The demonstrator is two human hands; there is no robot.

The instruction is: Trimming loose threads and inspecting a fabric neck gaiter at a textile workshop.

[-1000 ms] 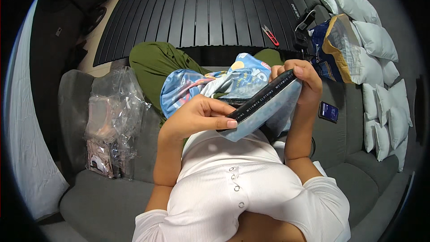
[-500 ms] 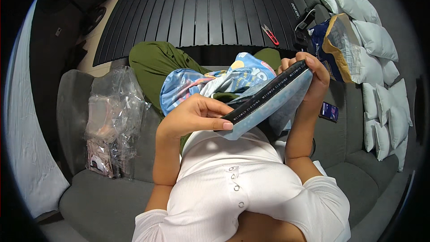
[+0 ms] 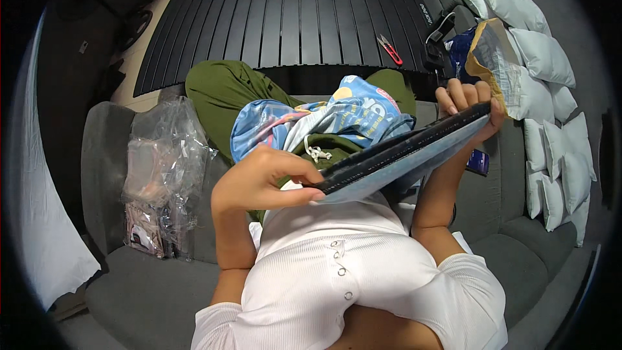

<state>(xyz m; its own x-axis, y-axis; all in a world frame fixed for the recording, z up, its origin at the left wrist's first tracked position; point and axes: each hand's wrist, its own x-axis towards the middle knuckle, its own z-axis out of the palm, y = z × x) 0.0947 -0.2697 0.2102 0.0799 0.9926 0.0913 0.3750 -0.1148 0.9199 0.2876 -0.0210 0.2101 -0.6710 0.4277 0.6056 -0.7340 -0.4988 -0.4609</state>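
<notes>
The black waistband (image 3: 405,148) of a blue garment (image 3: 389,178) is pinched at its near end between thumb and fingers of the left hand (image 3: 259,181); its far end is gripped by the right hand (image 3: 472,105), whose fingertips are partly hidden. To the left hand's left, clear plastic packets (image 3: 152,181) are seen on a grey sofa (image 3: 162,288). Beyond both hands, snips (image 3: 390,50) are laid on the black slatted surface (image 3: 291,16). White cushions (image 3: 547,58) are heaped right of the right hand.

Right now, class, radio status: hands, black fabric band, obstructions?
Left hand, right hand: pinching black fabric band near opposite ends. Band slants up rightward, blue cloth attached. Nothing visibly blocking.
</notes>
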